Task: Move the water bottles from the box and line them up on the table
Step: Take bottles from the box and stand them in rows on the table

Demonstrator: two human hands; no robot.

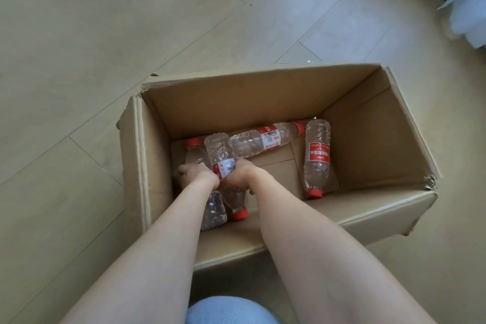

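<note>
An open cardboard box (276,97) stands on the floor with several clear, red-capped, red-labelled water bottles lying inside. My left hand (196,175) is closed over the leftmost bottle (196,155), whose cap points away from me. My right hand (243,176) grips the bottle beside it (219,148), whose cap (239,214) points toward me. A third bottle (259,141) lies along the back wall. A fourth bottle (317,158) lies at the right with its cap near me.
The box sits on pale floor tiles (105,47). A white object (468,16) is at the top right corner. My knee in light blue cloth (228,310) shows at the bottom edge. No table is in view.
</note>
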